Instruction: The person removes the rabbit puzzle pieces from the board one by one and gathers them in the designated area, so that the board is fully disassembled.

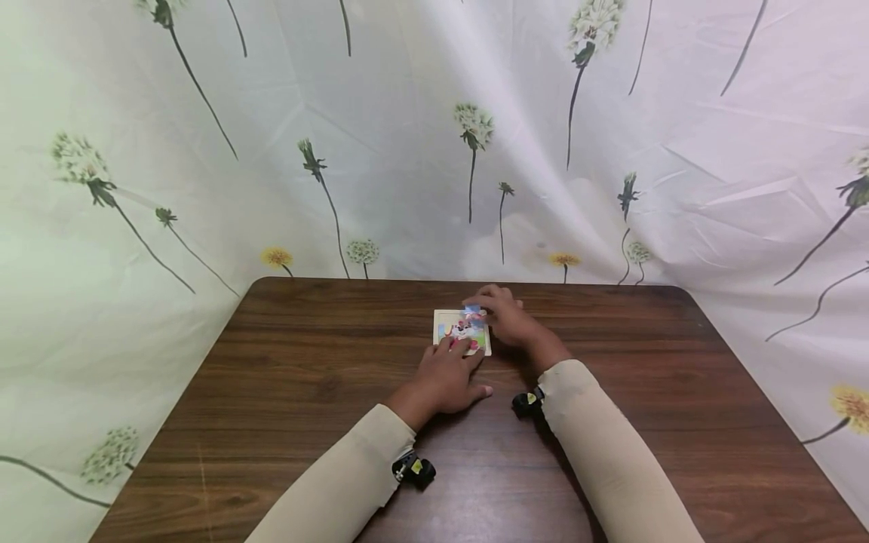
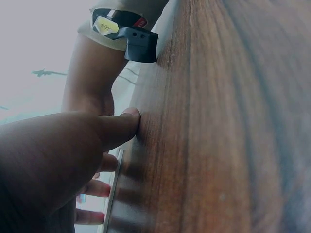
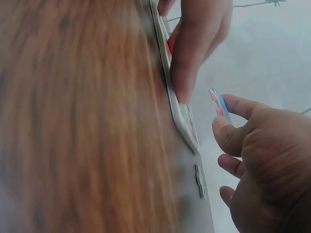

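Note:
A small square jigsaw puzzle board [image 1: 440,318] with a pale frame and a colourful cartoon animal picture lies towards the table's far edge. My left hand [image 1: 444,377] rests its extended fingers on the near part of the board, with the thumb out to the side. At the board's far right corner, my right hand [image 1: 505,317] pinches a puzzle piece [image 3: 221,104] between thumb and finger. The piece is blue and pink and is held raised off the board. Another thin piece [image 3: 200,182] lies flat beside the board in the right wrist view; its picture cannot be made out.
The dark brown wooden table [image 1: 305,377] reaches back to a pale curtain [image 1: 407,151] printed with dandelions. Each wrist wears a small black camera [image 1: 414,469] by the cuff of a cream sleeve [image 1: 339,483].

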Tool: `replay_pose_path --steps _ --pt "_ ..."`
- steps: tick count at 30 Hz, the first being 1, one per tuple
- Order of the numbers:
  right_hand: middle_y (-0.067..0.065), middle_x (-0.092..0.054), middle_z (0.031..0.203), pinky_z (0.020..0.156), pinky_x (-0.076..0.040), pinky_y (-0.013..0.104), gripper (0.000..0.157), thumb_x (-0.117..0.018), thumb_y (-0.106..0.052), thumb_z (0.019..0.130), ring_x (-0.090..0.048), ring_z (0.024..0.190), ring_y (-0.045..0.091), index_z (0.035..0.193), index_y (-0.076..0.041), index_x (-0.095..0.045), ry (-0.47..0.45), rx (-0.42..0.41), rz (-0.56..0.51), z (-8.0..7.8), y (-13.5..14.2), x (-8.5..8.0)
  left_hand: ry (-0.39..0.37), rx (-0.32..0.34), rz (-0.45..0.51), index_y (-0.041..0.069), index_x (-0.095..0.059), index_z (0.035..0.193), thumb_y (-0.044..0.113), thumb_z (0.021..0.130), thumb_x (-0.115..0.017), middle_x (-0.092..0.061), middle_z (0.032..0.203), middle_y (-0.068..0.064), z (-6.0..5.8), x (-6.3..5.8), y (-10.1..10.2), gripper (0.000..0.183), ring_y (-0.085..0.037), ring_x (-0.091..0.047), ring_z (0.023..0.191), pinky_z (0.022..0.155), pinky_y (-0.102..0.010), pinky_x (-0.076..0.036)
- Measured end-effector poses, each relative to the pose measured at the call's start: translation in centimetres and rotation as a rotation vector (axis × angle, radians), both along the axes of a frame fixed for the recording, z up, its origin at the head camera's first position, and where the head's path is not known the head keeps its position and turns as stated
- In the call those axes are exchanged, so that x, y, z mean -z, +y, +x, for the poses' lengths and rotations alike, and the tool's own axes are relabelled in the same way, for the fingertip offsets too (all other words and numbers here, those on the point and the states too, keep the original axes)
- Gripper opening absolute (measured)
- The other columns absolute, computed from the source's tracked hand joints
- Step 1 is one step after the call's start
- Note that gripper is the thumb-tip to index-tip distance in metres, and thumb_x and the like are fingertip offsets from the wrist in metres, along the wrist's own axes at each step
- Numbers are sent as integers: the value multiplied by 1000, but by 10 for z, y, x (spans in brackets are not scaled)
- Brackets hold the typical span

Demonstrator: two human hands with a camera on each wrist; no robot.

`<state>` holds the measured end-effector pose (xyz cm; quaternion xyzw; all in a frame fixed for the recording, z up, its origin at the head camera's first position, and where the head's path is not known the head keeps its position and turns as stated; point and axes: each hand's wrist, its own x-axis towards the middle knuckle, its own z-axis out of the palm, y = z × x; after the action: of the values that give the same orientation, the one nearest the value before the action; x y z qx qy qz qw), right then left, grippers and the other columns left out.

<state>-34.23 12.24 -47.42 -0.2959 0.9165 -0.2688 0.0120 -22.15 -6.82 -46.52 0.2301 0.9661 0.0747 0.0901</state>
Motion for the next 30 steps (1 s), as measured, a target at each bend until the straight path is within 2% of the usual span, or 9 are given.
replay_pose_path --steps 14,22,30 --pt "17 -49 157 119 -26 78 45 -59 -3 111 -39 148 47 153 -17 -64 -48 31 -42 -3 29 4 15 11 -30 26 -44 169 67 108 -54 -36 178 -7 -1 1 0 75 -39 -30 166 129 -62 -35" --pt "17 -49 158 122 -18 84 45 -58 -3 111 -37 148 47 154 -18 -64 -82 53 -63 -5 48 8 38 9 -34 26 -46 168 69 107 -55 -39 177 -6 2 -1 1 75 -38 -32 165 127 -61 -37" --pt "18 -47 160 122 -30 77 45 -58 -8 113 -37 149 48 156 -18 -62 -99 63 -62 -2 65 10 38 10 -30 26 -46 169 69 107 -54 -39 177 -6 1 -1 0 76 -39 -31 165 128 -62 -36"
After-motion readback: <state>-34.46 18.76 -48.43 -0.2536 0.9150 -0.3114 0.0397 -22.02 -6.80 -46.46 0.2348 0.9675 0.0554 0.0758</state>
